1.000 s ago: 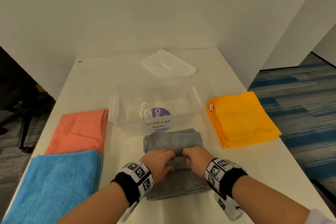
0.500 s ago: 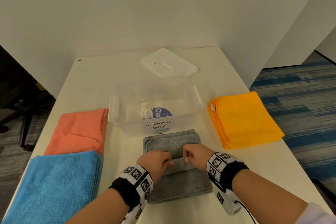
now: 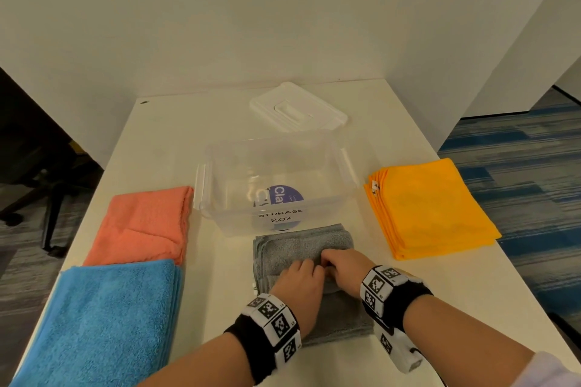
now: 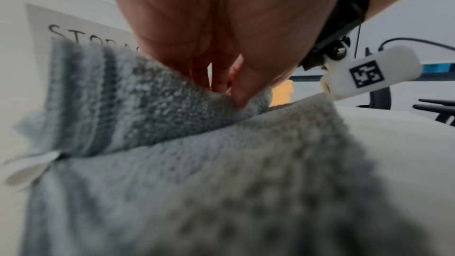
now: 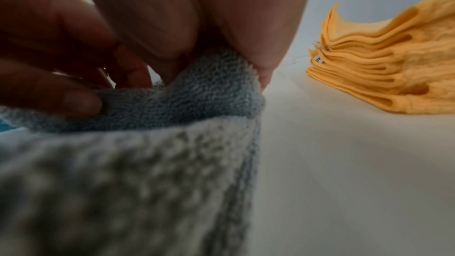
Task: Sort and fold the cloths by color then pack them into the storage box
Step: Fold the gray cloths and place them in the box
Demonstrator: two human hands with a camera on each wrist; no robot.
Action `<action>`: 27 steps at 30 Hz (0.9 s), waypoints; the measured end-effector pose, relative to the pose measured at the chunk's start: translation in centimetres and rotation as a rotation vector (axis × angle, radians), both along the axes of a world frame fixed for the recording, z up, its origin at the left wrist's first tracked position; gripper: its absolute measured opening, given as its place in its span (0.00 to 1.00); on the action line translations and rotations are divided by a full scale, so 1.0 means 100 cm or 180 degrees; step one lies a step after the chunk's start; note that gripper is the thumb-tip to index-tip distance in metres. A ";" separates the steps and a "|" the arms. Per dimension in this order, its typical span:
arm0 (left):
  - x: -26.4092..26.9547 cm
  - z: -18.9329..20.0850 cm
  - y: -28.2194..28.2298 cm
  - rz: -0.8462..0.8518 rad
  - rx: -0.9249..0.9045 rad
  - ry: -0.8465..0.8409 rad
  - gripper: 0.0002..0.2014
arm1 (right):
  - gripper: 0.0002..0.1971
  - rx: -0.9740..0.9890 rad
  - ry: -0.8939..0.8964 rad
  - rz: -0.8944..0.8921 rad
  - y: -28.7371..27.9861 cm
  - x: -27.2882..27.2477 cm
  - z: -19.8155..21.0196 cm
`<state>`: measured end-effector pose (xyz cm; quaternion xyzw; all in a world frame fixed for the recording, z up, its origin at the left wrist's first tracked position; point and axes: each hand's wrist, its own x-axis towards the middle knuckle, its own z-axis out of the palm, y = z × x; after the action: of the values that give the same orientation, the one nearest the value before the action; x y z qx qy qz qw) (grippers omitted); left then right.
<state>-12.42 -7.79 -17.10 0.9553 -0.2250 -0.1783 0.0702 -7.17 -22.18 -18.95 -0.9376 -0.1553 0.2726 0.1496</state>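
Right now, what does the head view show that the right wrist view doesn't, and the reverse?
Head only: the storage box with its lid off behind it, the coral cloth and the blue cloth.

Right wrist only: the right hand fingertips tucked under the raised grey fold, and the orange stack's separate layers edge-on.

Both: the grey cloth, the orange cloths, the left hand.

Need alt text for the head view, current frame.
Both hands, left hand and right hand, pinch a fold of the grey cloth in front of the empty clear storage box. Coral and blue cloths lie left, orange cloths right, lid behind.
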 end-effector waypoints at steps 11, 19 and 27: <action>0.024 -0.018 0.014 0.0393 -0.0351 0.0171 0.14 | 0.18 0.0305 -0.1934 0.0582 0.001 -0.031 -0.001; 0.036 -0.020 0.022 0.0632 -0.0815 0.0245 0.10 | 0.21 0.0275 -0.1695 0.0577 -0.012 -0.036 -0.015; 0.026 -0.018 0.034 0.0077 -0.0726 -0.0158 0.11 | 0.12 0.0192 -0.1127 0.0471 -0.008 -0.014 -0.009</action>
<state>-9.78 -4.40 -18.90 0.9479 -0.2340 -0.1269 0.1750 -8.61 -23.00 -19.82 -0.9521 -0.2558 0.1089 0.1275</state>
